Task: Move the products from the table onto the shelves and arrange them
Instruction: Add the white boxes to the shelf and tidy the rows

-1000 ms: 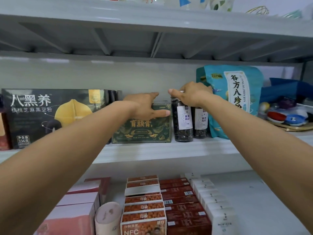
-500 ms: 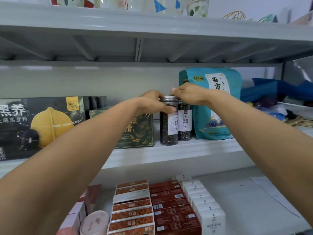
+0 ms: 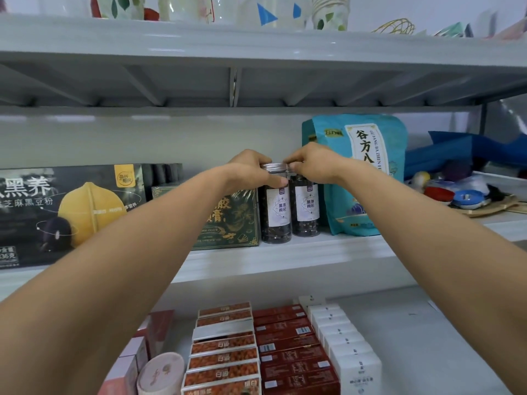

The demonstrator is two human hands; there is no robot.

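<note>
2 jars on mid shelf [image 3: 285,260]: left jar [image 3: 276,206] w/ left hand [image 3: 251,173] wrapped round its top, right hand [image 3: 312,165] pinching its lid; right jar [image 3: 305,206] touching it. Green box [image 3: 231,223] just left, teal bag [image 3: 359,178] just right; jars near front edge.

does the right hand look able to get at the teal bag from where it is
Probably yes. The right hand sits at the lid of the right jar, and the teal bag stands directly beside that jar on the same shelf, with nothing between them.

clear jar [image 3: 276,212], ribbed metal lid [image 3: 273,166]; glossy pouch [image 3: 359,178]
</note>
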